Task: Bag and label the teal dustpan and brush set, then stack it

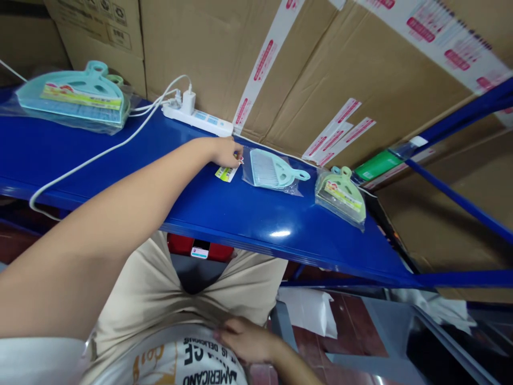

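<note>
Left hand [225, 151] stretches across the glossy blue shelf [240, 214], fingertips pinched on a small printed label card [225, 173] lying flat. Just right of the card lies a bagged pale-blue dustpan set [276, 171], its crinkly plastic slack. Bare shelf runs from the card to the front edge. Right hand [244, 338] rests loosely at the shirt hem, holding nothing.

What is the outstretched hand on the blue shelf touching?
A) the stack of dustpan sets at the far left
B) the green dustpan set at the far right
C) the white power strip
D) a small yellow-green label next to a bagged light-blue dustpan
D: the left hand rests its fingertips at the small label lying just left of the bagged light-blue dustpan, while the power strip lies apart behind it.
</note>
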`<action>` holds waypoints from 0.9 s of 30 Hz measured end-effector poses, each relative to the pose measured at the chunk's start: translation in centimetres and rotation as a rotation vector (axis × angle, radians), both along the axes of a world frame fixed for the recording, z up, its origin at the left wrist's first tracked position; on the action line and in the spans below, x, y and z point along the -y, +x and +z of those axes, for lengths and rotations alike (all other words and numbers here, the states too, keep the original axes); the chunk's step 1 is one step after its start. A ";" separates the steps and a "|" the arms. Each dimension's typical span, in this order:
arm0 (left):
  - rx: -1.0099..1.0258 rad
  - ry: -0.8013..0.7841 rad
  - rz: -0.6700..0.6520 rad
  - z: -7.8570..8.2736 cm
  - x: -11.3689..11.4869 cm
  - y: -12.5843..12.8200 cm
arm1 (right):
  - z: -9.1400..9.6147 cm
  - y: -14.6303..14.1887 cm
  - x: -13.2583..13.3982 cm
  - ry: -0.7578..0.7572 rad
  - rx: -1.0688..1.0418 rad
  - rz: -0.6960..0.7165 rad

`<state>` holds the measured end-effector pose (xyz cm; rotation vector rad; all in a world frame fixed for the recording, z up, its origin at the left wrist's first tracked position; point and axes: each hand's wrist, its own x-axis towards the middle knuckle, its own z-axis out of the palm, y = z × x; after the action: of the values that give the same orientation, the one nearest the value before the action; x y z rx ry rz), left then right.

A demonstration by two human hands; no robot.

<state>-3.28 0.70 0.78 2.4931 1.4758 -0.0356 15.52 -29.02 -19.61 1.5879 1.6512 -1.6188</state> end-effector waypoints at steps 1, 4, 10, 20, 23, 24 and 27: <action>-0.005 -0.003 0.001 0.1 0.0 -0.1 | 0.6 0.2 -0.4 -0.035 0.014 -0.006; -0.001 -0.028 0.021 0.4 -0.2 -0.5 | 4.3 0.7 -1.6 0.211 -0.085 0.044; 0.023 -0.065 0.055 0.4 -0.8 -1.5 | 17.2 0.6 -6.9 0.720 -0.418 0.083; -0.015 -0.081 0.031 1.1 -0.5 -1.2 | 20.0 -1.7 -27.3 1.409 -0.317 -0.306; 0.093 -0.088 0.027 0.7 -1.3 -1.5 | 17.7 -1.4 -28.5 1.407 -0.291 -0.310; 0.161 -0.094 0.026 0.6 -1.6 -1.6 | 17.1 -1.2 -28.5 1.391 -0.287 -0.306; 0.400 -0.119 0.001 0.2 -1.9 -1.6 | 16.4 -0.2 -28.7 1.274 -0.322 -0.384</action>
<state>-4.85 2.61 0.98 2.2388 1.2667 0.3446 15.29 -0.36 -3.23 2.3413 3.0298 -0.9034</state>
